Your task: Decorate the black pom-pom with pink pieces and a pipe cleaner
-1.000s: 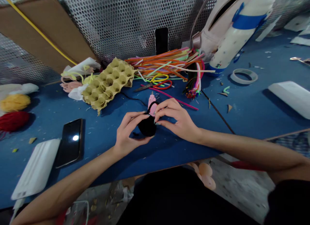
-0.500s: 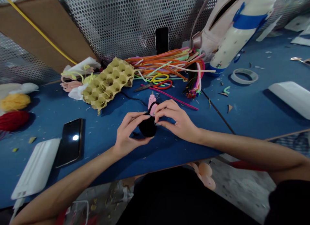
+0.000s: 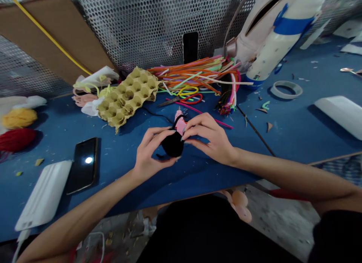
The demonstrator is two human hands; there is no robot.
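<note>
A round, fuzzy black ball (image 3: 172, 144) sits between my hands above the blue table. My left hand (image 3: 151, 151) grips it from the left, thumb below and fingers above. At its upper right edge, the fingertips of my right hand (image 3: 210, 138) pinch against the ball; any small piece between them is hidden. A thin black strand (image 3: 175, 121) curves up from the ball's top. Just behind lies a pink glue gun (image 3: 180, 123) with its nozzle pointing away, partly covered by the strand and my right fingers.
Behind are an egg carton (image 3: 128, 99), scissors (image 3: 189, 96) and a heap of colourful pipe cleaners (image 3: 195, 74). A phone (image 3: 82, 165) and white power bank (image 3: 43, 195) lie left, near yarn bundles (image 3: 18, 138). To the right are a tape roll (image 3: 286, 89), bottle (image 3: 268, 51) and white box (image 3: 341, 114).
My right fingers have shifted slightly along the ball's upper edge. The black strand, earlier looped close to my right fingers, now arches more openly over the glue gun. My left hand keeps its grip.
</note>
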